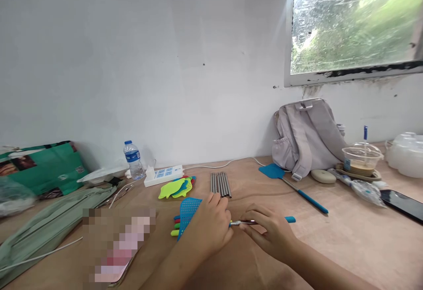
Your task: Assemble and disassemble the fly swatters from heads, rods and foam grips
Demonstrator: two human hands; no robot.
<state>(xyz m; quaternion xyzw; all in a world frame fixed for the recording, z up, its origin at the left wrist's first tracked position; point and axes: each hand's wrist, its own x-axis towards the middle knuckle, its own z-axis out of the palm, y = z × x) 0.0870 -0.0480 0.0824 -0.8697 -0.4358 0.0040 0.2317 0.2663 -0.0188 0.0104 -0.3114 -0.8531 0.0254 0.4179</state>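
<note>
My left hand (211,221) is closed over the neck of a blue perforated fly swatter head (189,210), whose mesh shows to its left. In the fingers of my right hand (269,230) is a thin metal rod (243,222) with a blue grip (291,219) sticking out past the knuckles. The rod's left end meets the swatter's neck beside my left thumb; the joint is partly hidden. Several colored handles (174,233) lie under the blue head. Just beyond my left hand is a row of several bare metal rods (220,184).
Yellow-green swatter heads (173,187) are piled by a white power strip (164,176). A whole blue swatter (297,188) lies right, before a backpack (307,135). Around are a water bottle (133,160), a drink cup (360,160), a black phone (403,204) and a pixelated item (122,248).
</note>
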